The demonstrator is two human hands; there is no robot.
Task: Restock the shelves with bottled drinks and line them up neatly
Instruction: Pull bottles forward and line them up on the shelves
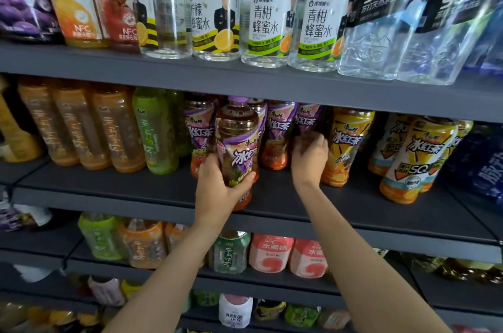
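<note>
My left hand (219, 188) grips the lower part of a purple-labelled iced tea bottle (238, 139) with a purple cap, standing upright at the front edge of the middle shelf (109, 191). Behind it stand more purple-labelled tea bottles (277, 136) in a row. My right hand (309, 158) reaches deeper into the shelf, its fingers curled round the lower part of another dark purple-labelled bottle (310, 120), right beside a yellow-labelled iced tea bottle (345, 147).
Amber tea bottles (81, 125) and green tea bottles (158, 131) fill the middle shelf's left; more yellow-labelled bottles (413, 158) stand right. The upper shelf (245, 82) carries juices, honey water and soda water. Lower shelves hold green, orange and pink drinks (269, 253).
</note>
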